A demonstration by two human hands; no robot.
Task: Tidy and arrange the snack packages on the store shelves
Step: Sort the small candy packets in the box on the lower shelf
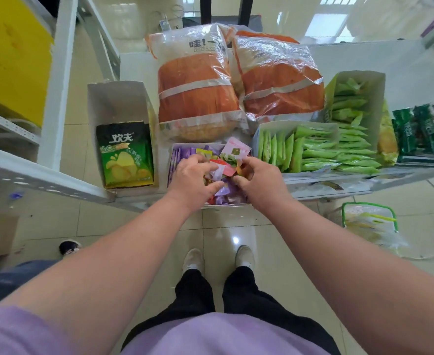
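**Both hands in the sachet box at the shelf's front edge**

The small sachets [219,172], a mixed heap of purple, red, orange and pink, are held in an open white box [175,147] at the front edge of the shelf [395,60], directly ahead of the person. The box's long axis runs from front to back, away from the body. Both hands are set inside it, close together but not touching. The left hand [192,179] is curled over the left half of the heap, and the right hand [258,176] over the right half; sachets are bunched between the curled fingers of each, though exactly which ones are pinched cannot be made out. Neither hand is clearly nearer: the heap lies between them.

Room for moving is judged to be tight. The box is flanked on the left by a tall carton holding a green chip bag [125,155], and on the right, just beside it, by a box of green packets [297,149]. Behind it, two large orange bags [198,85] are stacked close against its back edge. Open space is left only upward and toward the person, past the shelf lip, so sachets are probably best lifted straight up and stood on edge like the purple ones [176,160] lined along the left wall.
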